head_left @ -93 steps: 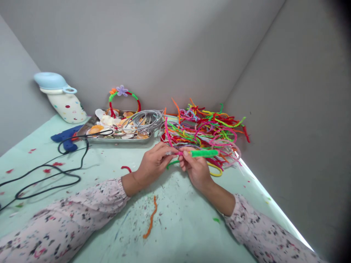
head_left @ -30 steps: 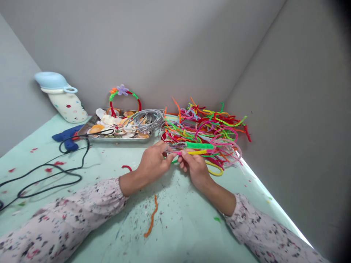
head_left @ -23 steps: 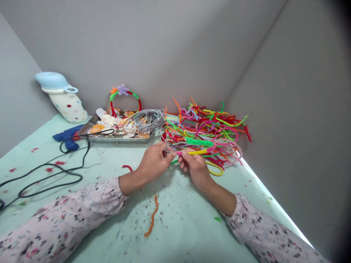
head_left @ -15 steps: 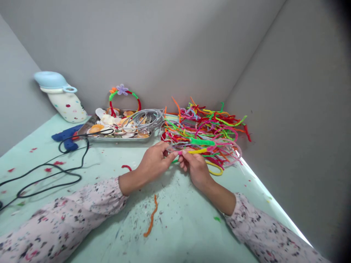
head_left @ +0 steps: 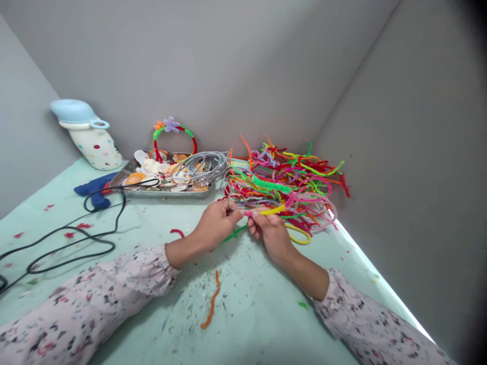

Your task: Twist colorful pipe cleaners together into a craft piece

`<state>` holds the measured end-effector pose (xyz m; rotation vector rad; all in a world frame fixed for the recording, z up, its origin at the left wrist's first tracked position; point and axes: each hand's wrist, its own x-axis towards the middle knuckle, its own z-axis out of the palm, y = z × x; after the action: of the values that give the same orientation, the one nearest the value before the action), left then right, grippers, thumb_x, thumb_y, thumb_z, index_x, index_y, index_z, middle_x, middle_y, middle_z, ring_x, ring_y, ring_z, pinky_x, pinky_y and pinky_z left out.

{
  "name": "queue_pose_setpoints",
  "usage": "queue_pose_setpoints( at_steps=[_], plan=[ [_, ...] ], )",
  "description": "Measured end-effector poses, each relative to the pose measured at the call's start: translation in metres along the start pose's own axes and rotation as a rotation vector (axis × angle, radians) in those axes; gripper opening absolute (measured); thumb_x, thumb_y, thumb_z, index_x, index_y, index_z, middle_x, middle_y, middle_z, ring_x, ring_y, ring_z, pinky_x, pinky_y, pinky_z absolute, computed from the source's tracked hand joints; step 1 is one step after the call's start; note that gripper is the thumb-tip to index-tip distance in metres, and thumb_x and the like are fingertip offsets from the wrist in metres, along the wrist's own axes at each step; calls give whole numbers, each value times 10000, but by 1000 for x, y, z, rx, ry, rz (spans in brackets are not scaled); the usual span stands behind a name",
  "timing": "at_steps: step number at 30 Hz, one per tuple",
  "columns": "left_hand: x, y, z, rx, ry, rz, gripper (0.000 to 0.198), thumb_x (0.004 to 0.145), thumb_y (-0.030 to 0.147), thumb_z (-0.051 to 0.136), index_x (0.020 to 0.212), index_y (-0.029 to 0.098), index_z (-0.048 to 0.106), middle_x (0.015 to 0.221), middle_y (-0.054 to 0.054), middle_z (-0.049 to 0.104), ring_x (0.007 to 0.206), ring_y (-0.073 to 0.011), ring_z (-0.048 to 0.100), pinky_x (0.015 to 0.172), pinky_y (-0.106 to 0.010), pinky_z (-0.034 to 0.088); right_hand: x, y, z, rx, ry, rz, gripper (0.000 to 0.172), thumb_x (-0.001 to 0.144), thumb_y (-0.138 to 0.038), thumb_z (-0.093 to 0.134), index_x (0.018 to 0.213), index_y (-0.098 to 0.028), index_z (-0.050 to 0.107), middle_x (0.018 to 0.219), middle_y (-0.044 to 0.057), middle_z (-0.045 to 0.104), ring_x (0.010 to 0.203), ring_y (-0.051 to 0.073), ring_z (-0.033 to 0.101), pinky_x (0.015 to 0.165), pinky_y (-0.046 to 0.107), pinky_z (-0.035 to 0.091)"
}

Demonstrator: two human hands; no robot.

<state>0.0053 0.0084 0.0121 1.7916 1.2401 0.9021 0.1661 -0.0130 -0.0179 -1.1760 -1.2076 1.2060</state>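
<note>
Both hands meet near the middle of the table, around a wire loop wrapped in pipe cleaner. My left hand (head_left: 216,223) pinches the loop by its pink wrapped end, thumb and forefinger together. Just to the right, my right hand (head_left: 271,230) is closed on the same band, its thumb pressed beside the pink part. From there the band's yellow stretch (head_left: 274,210) runs to a pink patch and then a thick green stretch (head_left: 272,185). A thin grey wire shows near the left fingertips. Beneath the hands lies a green pipe cleaner (head_left: 235,233).
Behind the hands spreads a heap of coloured pipe cleaners (head_left: 315,170). A metal tray (head_left: 167,194) holds shells, coiled grey wire (head_left: 207,165) and a flowered hoop (head_left: 195,144). Leftward are a blue glue gun (head_left: 95,185), its black cord (head_left: 72,235) and a bottle (head_left: 93,144). An orange piece (head_left: 213,301) lies in front.
The loop's green stretch has swung left and up. More of the green pipe cleaner beneath the hands now shows. Both hands keep their pinch in nearly the same place.
</note>
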Motion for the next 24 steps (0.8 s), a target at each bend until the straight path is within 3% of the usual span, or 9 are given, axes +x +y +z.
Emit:
queue_pose_setpoints(
  at_steps=[14,21,24],
  plan=[
    [0,4,2,-324,-39,-188,284,714,387,619,573,161,521,529,29,433,515,-105,353,517,-261,276,-3,-4,1,-111,-17,-64,351,861,-448,514,677,-160,593,548,-20,520,466,92,437,459,225,343],
    [1,-1,5,-470,-70,-249,228,695,337,635,595,138,586,542,-3,516,519,-110,417,504,-255,309,-2,-1,1,-121,-17,-96,343,875,-439,514,688,-160,584,575,-18,520,489,94,451,473,223,363],
    [-1,4,5,-507,-70,-264,203,688,299,636,571,140,592,500,7,498,476,-94,380,471,-252,287,-3,1,1,-132,-12,-105,348,879,-450,517,693,-162,585,590,-17,522,498,98,457,479,227,366]
  ],
)
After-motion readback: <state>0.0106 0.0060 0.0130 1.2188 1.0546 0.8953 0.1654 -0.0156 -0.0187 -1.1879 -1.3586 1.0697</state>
